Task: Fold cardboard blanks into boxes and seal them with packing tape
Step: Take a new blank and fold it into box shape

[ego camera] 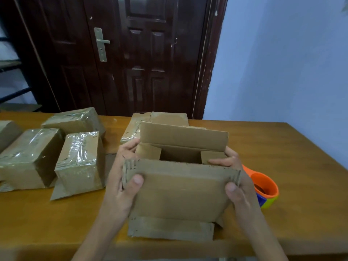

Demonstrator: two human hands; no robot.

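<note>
An open cardboard box stands on the wooden table in front of me. Its two short flaps are folded inward, the far long flap stands up and the near long flap leans toward me. My left hand grips the box's left side, thumb on the near flap and fingers on the left short flap. My right hand grips the right side the same way, fingers over the right short flap. An orange tape dispenser with a roll of tape lies just right of my right hand.
Several taped, sealed boxes sit on the left half of the table. Another taped box lies behind the open one. A dark wooden door and a pale blue wall stand beyond the table's far edge.
</note>
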